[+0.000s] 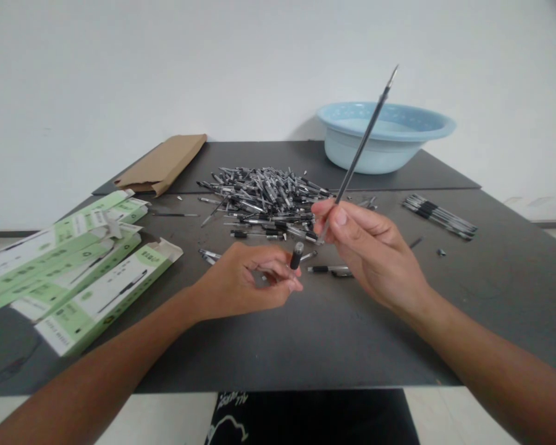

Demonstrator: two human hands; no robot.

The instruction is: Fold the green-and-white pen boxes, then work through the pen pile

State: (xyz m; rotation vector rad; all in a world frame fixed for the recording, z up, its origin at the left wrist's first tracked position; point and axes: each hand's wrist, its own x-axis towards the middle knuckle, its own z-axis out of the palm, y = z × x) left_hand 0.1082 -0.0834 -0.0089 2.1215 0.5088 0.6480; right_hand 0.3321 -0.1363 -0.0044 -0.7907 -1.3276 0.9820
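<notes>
My right hand pinches a long thin pen refill that slants up and to the right, its tip high above the table. My left hand is closed on a short black pen part, held upright between thumb and fingers just left of the right hand. Both hands hover over the dark table, in front of a heap of black and silver pen parts.
Several green and white pen boxes lie at the left. A brown paper envelope is at the back left. A light blue plastic basin stands at the back. A small row of assembled pens lies at the right.
</notes>
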